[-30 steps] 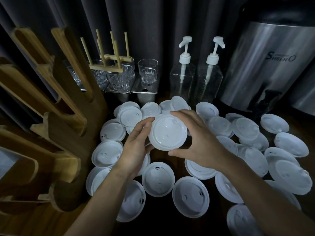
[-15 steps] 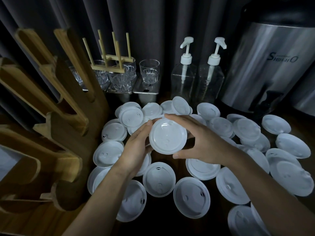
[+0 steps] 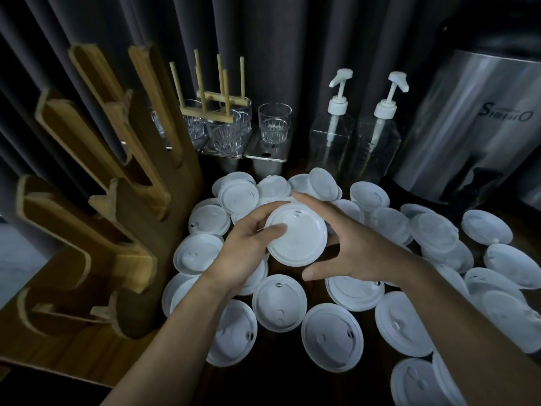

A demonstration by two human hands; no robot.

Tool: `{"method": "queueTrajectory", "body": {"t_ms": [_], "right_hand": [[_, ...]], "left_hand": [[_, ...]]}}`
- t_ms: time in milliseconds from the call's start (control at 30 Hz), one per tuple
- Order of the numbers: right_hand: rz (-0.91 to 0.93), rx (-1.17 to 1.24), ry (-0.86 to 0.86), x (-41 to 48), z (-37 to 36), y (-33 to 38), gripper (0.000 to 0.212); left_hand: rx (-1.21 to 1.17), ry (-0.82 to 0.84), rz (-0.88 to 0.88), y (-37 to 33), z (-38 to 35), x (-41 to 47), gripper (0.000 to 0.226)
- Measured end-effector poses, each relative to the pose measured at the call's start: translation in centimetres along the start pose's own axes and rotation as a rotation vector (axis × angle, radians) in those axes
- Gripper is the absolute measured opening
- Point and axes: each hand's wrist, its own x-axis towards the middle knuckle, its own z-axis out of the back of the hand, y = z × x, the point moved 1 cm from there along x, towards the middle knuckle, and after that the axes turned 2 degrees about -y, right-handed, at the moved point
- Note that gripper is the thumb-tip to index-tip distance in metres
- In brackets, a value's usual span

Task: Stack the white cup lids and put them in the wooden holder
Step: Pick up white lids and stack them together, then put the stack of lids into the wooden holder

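A white cup lid [image 3: 298, 235] is held above the dark table, tilted toward me. My left hand [image 3: 248, 247] grips its left edge, thumb on top and fingers underneath. On the lid's right side, my right hand [image 3: 354, 244] has its fingers spread and loosely curved around the rim; whether they touch it is unclear. Several more white lids [image 3: 279, 306] lie scattered across the table around and beneath both hands. The wooden holder [image 3: 137, 218] with slanted slots stands at the left, its slots holding no lids.
At the back stand clear glasses [image 3: 274, 123] on metal containers, a small wooden peg rack [image 3: 215, 92], and two pump bottles [image 3: 332, 136]. A large steel dispenser [image 3: 474, 124] fills the back right. Dark curtains hang behind everything.
The lid has tipped and shifted slightly into my left hand, whose thumb now lies on top. My right hand has loosened, its fingers spreading away from the rim.
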Motion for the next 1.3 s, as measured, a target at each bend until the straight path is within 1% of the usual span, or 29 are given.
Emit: {"method": "queueTrajectory", "body": {"t_ms": [67, 100, 167, 233, 267, 333, 433, 500, 600, 667, 767, 867, 900, 1033, 1167, 1300], "right_hand": [[-0.026, 0.094, -0.088, 0.2, -0.5, 0.2, 0.106], [-0.03, 0.114, -0.163, 0.4, -0.7, 0.3, 0.098], [-0.045, 0.149, -0.309, 0.9, -1.1, 0.7, 0.075], [-0.045, 0.208, -0.394, 1.6, -1.5, 1.2, 0.046], [-0.04, 0.209, -0.427, 1.9, -1.8, 1.5, 0.036], [-0.029, 0.171, -0.503, 2.4, -2.2, 2.3, 0.026], [0.008, 0.176, -0.581, 3.2, -2.6, 3.7, 0.027], [0.046, 0.167, -0.616, 3.7, -2.7, 4.7, 0.03], [0.093, 0.205, -0.641, 4.3, -3.0, 6.9, 0.028], [0.104, 0.206, -0.652, 4.8, -3.5, 8.5, 0.028], [0.092, 0.244, -0.697, 5.8, -4.6, 10.9, 0.024], [0.087, 0.29, -0.722, 6.9, -5.9, 13.2, 0.023], [0.091, 0.3, -0.73, 7.2, -6.3, 14.0, 0.023], [0.13, 0.276, -0.757, 8.6, -7.8, 17.3, 0.023], [0.136, 0.282, -0.756, 10.1, -9.4, 19.5, 0.02], [0.099, 0.339, -0.756, 11.8, -11.3, 20.6, 0.027]], "left_hand": [[0.008, -0.024, -0.018, -0.4, 0.4, -0.2, 0.035], [0.009, -0.037, -0.029, -0.6, 0.7, -0.3, 0.035], [0.039, -0.06, -0.056, -1.0, 1.4, -0.4, 0.037], [0.075, -0.07, -0.089, -1.5, 2.1, -0.5, 0.039], [0.093, -0.071, -0.11, -1.9, 2.4, -0.5, 0.039], [0.113, -0.071, -0.144, -2.6, 3.0, -0.5, 0.04], [0.122, -0.068, -0.181, -4.2, 3.9, -1.0, 0.04], [0.189, -0.066, -0.224, -5.7, 4.7, -1.5, 0.037], [0.267, -0.136, -0.262, -8.2, 6.6, -2.5, 0.035], [0.343, -0.188, -0.275, -10.0, 8.2, -3.1, 0.033], [0.44, -0.186, -0.295, -12.6, 10.5, -4.3, 0.025], [0.63, -0.192, -0.371, -14.9, 12.8, -5.8, 0.023], [0.645, -0.194, -0.392, -15.7, 13.6, -6.3, 0.022], [0.596, -0.171, -0.37, -18.0, 17.2, -7.0, 0.02], [0.511, -0.134, -0.366, -18.1, 20.9, -6.4, 0.021], [0.44, -0.109, -0.321, -17.8, 24.2, -6.2, 0.022]]}}
